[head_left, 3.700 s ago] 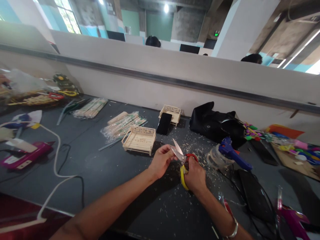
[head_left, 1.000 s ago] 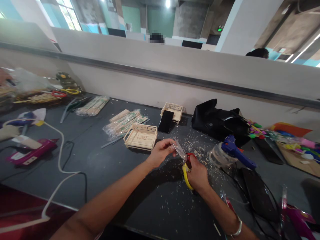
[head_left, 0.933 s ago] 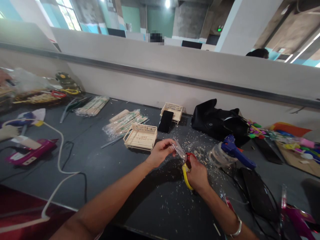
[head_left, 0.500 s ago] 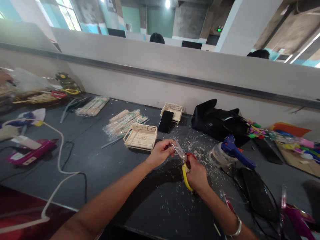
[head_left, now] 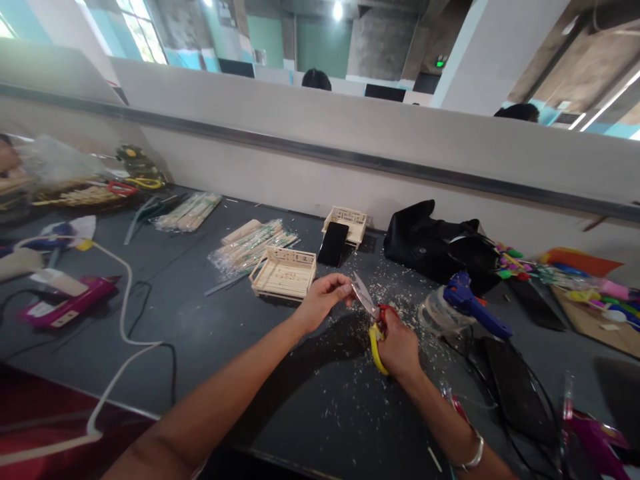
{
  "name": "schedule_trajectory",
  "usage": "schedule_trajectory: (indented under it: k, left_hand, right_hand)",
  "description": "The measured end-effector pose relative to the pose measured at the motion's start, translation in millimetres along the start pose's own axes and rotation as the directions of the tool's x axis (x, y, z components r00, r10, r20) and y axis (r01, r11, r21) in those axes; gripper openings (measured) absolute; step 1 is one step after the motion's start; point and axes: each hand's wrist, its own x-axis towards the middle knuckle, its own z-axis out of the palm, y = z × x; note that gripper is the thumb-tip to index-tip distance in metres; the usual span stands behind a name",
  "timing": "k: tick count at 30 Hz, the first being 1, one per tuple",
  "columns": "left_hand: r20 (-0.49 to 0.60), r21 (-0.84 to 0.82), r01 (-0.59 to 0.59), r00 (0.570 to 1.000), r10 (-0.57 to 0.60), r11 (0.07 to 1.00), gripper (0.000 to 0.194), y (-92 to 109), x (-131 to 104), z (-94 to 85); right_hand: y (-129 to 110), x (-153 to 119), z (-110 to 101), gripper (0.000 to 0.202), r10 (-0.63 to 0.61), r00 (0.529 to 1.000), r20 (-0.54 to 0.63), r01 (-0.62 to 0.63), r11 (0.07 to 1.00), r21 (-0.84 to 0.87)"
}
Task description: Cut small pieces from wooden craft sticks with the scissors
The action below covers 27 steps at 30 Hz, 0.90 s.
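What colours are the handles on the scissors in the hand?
The scissors have one red handle and one yellow handle, best seen in the head view.

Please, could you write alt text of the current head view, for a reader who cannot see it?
A person's right grip holds red-and-yellow scissors, blades beside the left grip, over a dark table scattered with pale scraps. Beyond are two small stick-built models, a black phone and a black bag.

red-and-yellow-handled scissors (head_left: 371, 309), blue glue gun (head_left: 471, 304)
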Motion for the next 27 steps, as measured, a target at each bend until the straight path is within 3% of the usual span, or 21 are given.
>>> schedule_trajectory:
  k: [7,18,27]
  left_hand:
    - [0.088,0.02,0.012,0.996,-0.014,1.0,0.034,-1,-2,-2.0]
    - [0.19,0.288,-0.076,0.982,0.021,0.955,0.035,11,-6,-6.3]
    - [0.207,0.399,-0.193,0.971,0.116,0.896,0.031,9,-9,-8.2]
  right_hand:
    - [-5,-1,-1,0.014,-0.034,0.999,0.021,0.035,0.997,-0.066]
    - [-9,-3,-3,0.016,-0.052,0.996,0.075,0.056,0.997,-0.054]
    - [-9,-5,-3,0.017,-0.072,0.99,0.117,0.075,0.997,-0.014]
